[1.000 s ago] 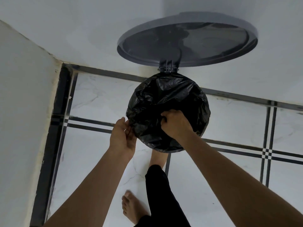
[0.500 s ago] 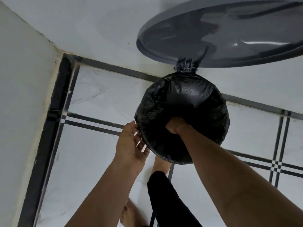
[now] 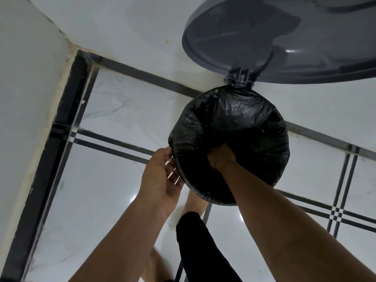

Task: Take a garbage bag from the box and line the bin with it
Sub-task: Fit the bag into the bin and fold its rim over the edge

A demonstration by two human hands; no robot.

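Note:
A black garbage bag (image 3: 240, 123) is stretched over the mouth of a round bin, its edge folded over the rim (image 3: 205, 197). The bin's grey lid (image 3: 284, 43) stands open on its hinge at the back. My right hand (image 3: 221, 157) reaches down into the bag's hollow middle. Only the wrist and the back of the hand show; the fingers are buried in the dark plastic. My left hand (image 3: 160, 176) rests against the bin's left outer side just under the rim, fingers spread apart, holding nothing. No box is in view.
The bin stands on a glossy white tiled floor (image 3: 114, 200) with dark stripes, close to a white wall (image 3: 26, 88) on the left and another behind. My black trouser leg (image 3: 201, 247) and bare feet are right below the bin.
My right hand let go of the bag's near edge and sank into its middle. My left hand left the rim edge and spread open against the bin's side. The camera moved closer.

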